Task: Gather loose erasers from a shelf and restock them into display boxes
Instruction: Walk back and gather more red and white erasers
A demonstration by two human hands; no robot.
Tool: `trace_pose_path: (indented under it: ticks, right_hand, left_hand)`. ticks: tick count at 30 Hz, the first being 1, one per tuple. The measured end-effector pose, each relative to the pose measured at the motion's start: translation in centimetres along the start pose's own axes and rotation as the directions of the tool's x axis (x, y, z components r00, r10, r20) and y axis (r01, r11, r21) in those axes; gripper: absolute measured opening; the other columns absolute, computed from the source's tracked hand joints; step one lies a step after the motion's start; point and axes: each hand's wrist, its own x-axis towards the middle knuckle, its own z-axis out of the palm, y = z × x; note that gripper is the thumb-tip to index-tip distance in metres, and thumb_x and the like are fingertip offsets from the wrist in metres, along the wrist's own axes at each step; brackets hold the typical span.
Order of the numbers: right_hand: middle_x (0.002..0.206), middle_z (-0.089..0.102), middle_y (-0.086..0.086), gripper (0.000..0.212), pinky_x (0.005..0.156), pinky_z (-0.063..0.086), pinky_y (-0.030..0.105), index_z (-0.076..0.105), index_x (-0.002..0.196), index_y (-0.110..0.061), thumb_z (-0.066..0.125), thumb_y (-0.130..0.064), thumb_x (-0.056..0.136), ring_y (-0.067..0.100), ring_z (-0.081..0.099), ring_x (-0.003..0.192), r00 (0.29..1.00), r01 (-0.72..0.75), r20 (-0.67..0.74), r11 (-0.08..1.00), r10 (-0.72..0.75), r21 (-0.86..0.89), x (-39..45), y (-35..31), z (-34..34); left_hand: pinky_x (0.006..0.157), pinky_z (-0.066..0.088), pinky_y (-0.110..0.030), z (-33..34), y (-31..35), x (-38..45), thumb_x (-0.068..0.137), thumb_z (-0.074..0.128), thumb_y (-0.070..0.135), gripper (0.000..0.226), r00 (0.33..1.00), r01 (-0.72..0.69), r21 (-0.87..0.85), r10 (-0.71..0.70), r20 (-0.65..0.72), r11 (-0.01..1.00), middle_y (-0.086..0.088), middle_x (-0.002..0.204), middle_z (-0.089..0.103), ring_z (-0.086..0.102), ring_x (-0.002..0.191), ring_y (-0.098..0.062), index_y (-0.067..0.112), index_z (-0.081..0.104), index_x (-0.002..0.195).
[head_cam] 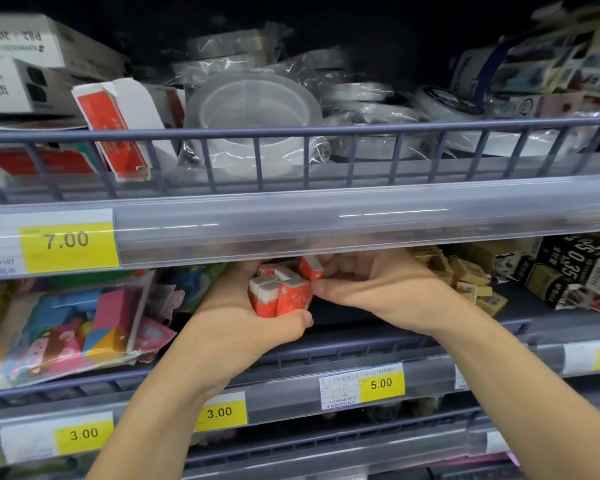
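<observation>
Both hands are reaching into the middle shelf [343, 344] of a stationery display. The left hand [236, 327] is lying palm up with its fingers and thumb curling round a cluster of red-sleeved erasers [280, 292], white ends facing up; the thumb is pressing against the lower front of the cluster. The right hand [371, 282] is coming in from the right, its fingers bending onto one more red-sleeved eraser [310, 268] at the top right of the cluster, which is sitting tilted and touching the others. The fingertips of the right hand are partly hiding behind the price rail above, so how exactly they are gripping it cannot be told.

The held erasers are sitting just under the clear price rail [326, 216] of the upper shelf, above the dark floor of the middle shelf.

To the right of the right hand, a loose heap of tan-sleeved erasers [465, 275] is lying on the same shelf, with black-and-white boxes [575, 268] beyond it. To the left, bagged colourful shaped erasers [84, 323] are leaning against the shelf's front.

On the upper shelf, an open red-and-white display box [118, 133] is leaning behind the wire fence, beside wrapped rolls of clear tape [253, 116].

Yellow price tags are showing 7.00 [66, 240], 3.00 [219, 412] and 5.00 [381, 383].
</observation>
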Motion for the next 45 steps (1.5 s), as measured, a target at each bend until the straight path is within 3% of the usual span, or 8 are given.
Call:
trace_pose_path:
  ticks: [6,10,14,16,23,32,41,45]
  right_hand:
    - [0.094,0.077,-0.011,0.038,0.084,0.056,0.022,0.076,0.092,-0.041,0.077,-0.003,0.084,0.003,0.070,0.087,0.992,0.130,-0.011,0.991,-0.129,0.030,1.0,0.6,1.9]
    - [0.087,0.074,-0.004,0.029,0.086,0.056,0.037,0.074,0.086,-0.037,0.077,-0.009,0.085,0.014,0.066,0.079,0.990,0.120,-0.060,0.990,-0.124,-0.071,1.0,0.8,2.2]
    - [0.063,0.065,-0.017,0.016,0.059,0.045,0.017,0.068,0.073,-0.035,0.074,-0.043,0.086,0.003,0.061,0.061,0.983,-0.066,-0.182,0.913,-0.010,-0.404,0.5,0.7,-0.6]
    - [0.046,0.053,-0.011,0.036,0.044,0.030,0.014,0.063,0.064,-0.034,0.057,-0.057,0.092,0.005,0.052,0.051,0.958,-0.259,-0.271,0.680,0.092,-0.686,0.4,0.9,-3.0]
    - [0.140,0.056,-0.002,0.046,0.103,0.042,0.034,0.043,0.147,-0.037,0.049,-0.035,0.102,0.027,0.052,0.123,0.994,-0.085,-0.050,0.388,0.098,-0.918,1.1,3.6,-6.1]
    - [0.123,0.068,-0.002,0.040,0.091,0.048,0.030,0.056,0.137,-0.031,0.059,-0.035,0.097,0.022,0.061,0.110,0.990,-0.099,-0.041,0.447,0.136,-0.889,1.8,4.2,-6.2]
    - [0.061,0.061,-0.008,0.016,0.047,0.038,0.015,0.060,0.079,-0.022,0.065,-0.037,0.085,0.001,0.055,0.055,0.957,-0.174,-0.287,0.721,-0.036,-0.671,-0.5,2.6,-3.3]
    - [0.096,0.075,-0.010,0.023,0.076,0.051,0.019,0.070,0.108,-0.030,0.072,-0.030,0.086,0.006,0.069,0.088,0.938,0.124,-0.292,0.967,-0.187,-0.221,-3.2,2.1,-1.3]
  left_hand:
    - [0.081,0.062,-0.046,-0.1,0.0,-0.3,0.054,0.084,0.036,0.047,1.000,-0.004,0.006,0.004,-0.002,1.000,0.001,0.099,0.079,0.079,0.083,-0.026,0.046,0.069,0.097]
    - [0.080,0.061,-0.060,0.1,-0.2,0.1,0.052,0.082,0.035,0.045,0.999,0.020,0.040,-0.018,-0.039,0.999,-0.004,0.089,0.078,0.075,0.080,-0.035,0.044,0.068,0.094]
    - [0.081,0.062,-0.058,-0.1,-0.6,0.3,0.051,0.082,0.034,0.053,0.998,0.040,0.047,-0.038,-0.040,0.998,0.000,0.089,0.079,0.077,0.076,-0.028,0.048,0.067,0.100]
    - [0.082,0.062,-0.057,-0.2,-0.7,0.3,0.052,0.082,0.034,0.054,0.999,0.041,0.047,-0.039,-0.037,0.998,0.002,0.090,0.079,0.078,0.075,-0.026,0.049,0.067,0.101]
    - [0.081,0.063,-0.057,0.1,-0.8,0.4,0.049,0.083,0.031,0.055,0.997,0.051,0.016,-0.050,-0.053,0.999,0.001,0.092,0.079,0.078,0.080,-0.026,0.045,0.068,0.101]
    - [0.079,0.063,-0.055,0.0,-0.4,0.2,0.049,0.081,0.033,0.053,0.999,0.024,0.029,-0.023,-0.033,0.999,0.005,0.091,0.078,0.077,0.081,-0.028,0.047,0.068,0.099]
    - [0.083,0.061,-0.059,-0.4,-0.7,-0.5,0.058,0.084,0.035,0.050,0.997,-0.036,-0.026,0.034,-0.073,0.999,0.004,0.090,0.079,0.078,0.086,-0.023,0.042,0.068,0.105]
    - [0.072,0.066,-0.046,-0.7,0.0,-2.1,0.061,0.086,0.031,0.047,0.989,-0.125,-0.112,0.115,-0.089,0.986,0.005,0.097,0.079,0.079,0.083,-0.020,0.042,0.071,0.104]
